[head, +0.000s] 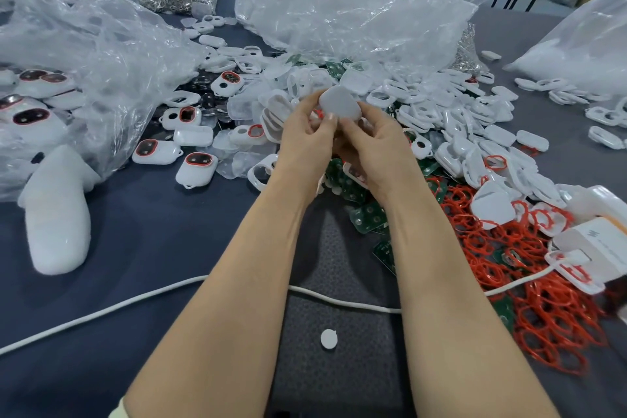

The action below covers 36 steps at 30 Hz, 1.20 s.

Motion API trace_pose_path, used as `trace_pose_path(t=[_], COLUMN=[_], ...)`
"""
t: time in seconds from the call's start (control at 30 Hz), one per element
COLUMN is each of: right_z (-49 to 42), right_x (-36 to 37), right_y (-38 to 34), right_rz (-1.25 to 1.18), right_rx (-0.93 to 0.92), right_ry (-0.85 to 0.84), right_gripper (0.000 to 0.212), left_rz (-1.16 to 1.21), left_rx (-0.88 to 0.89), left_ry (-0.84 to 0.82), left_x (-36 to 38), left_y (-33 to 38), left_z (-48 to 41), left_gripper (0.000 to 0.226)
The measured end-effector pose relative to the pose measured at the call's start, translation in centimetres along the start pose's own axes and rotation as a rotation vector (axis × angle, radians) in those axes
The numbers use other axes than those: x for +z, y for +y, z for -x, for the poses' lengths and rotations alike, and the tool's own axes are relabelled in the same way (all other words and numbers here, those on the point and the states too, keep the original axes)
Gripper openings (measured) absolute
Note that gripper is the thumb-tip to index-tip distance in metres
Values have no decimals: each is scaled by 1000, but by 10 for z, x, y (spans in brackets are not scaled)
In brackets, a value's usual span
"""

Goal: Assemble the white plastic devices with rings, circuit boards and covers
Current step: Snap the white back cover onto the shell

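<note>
Head cam view: our left hand (307, 132) and right hand (369, 139) both pinched one white cover (339, 103), held up over the heap of loose white shells (441, 119) mid-counter (152, 214). Green circuit boards (368, 217) lay just under our wrists and red rings (529, 282) were piled to the right. A few finished devices (196, 168) sat left, beside the plastic bag (101, 44). A white cable (101, 312) ran under our forearms.

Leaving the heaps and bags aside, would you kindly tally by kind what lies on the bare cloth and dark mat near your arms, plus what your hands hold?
White cover, pinched by the left hand and right hand: 1
White cable: 1
Small white disc: 1
White padded roll: 1
Total: 4
</note>
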State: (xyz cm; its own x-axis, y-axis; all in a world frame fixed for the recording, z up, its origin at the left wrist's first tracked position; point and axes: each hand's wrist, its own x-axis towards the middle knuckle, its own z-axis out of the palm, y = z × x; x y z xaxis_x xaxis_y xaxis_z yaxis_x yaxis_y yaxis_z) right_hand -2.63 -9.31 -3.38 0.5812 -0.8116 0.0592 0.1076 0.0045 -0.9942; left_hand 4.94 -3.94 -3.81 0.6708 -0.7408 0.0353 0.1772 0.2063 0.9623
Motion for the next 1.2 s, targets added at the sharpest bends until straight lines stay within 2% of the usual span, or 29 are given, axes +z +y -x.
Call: trace_pose_path(t=[0.2, 0.33, 0.47, 0.6, 0.8, 1.07, 1.13, 1.2], right_z=[-2, -3, -5, -5, -6, -1, 0, -1], right_x=[6, 4, 0, -1, -2, 1, 0, 1], right_y=[5, 4, 3, 3, 1, -1, 1, 3], right_rz=[71, 39, -30, 17, 57, -143, 0, 265], right_rx=[-33, -18, 63, 75, 83, 111, 12, -117], right_ry=[105, 40, 74, 149, 201, 186, 207, 248], right_gripper=[20, 17, 25, 19, 21, 17, 15, 20], left_rz=[46, 169, 106, 111, 143, 137, 43, -116], left_rx=[-42, -56, -38, -90, -131, -80, -30, 30], left_ry=[-9, -19, 5, 84, 15, 4, 8, 57], left_x=[1, -2, -3, -2, 0, -3, -3, -5], left_y=[1, 6, 3, -3, -9, -4, -4, -5], left_z=[1, 1, -1, -2, -4, -3, -3, -4], left_gripper=[37, 30, 34, 18, 5, 6, 9, 10])
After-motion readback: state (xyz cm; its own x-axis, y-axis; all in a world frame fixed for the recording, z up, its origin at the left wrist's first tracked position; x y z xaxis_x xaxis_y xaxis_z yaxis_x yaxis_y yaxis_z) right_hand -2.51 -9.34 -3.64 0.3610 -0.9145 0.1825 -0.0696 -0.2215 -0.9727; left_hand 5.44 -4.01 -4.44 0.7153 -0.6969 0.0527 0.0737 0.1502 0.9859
